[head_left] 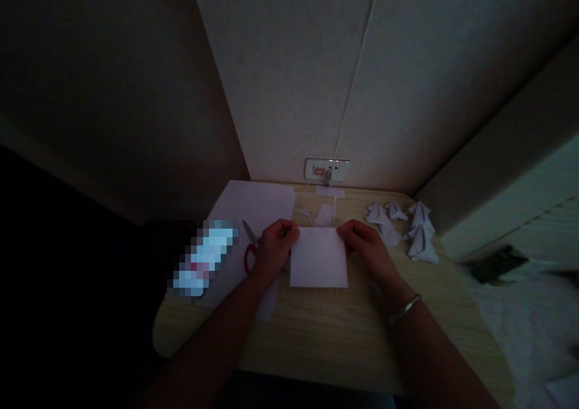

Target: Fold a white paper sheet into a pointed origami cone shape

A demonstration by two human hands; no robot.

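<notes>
A white square sheet of paper [319, 258] is held between my two hands above the wooden table. My left hand [275, 246] pinches its upper left corner, thumb on top. At the upper right corner my right hand [364, 243] grips it the same way, with a bracelet on that wrist. Scissors [249, 257] with red handles lie partly hidden behind my left hand, on larger white sheets [253, 204]. Several folded paper shapes [420, 234] stand on the table to the right of my right hand.
Paper strips and scraps [323, 213] lie beyond the held sheet. A blurred, lit screen [205, 258] is at the table's left. A wall socket [326, 170] with a plug in it sits just above the table's back edge [362, 193]. Walls rise behind.
</notes>
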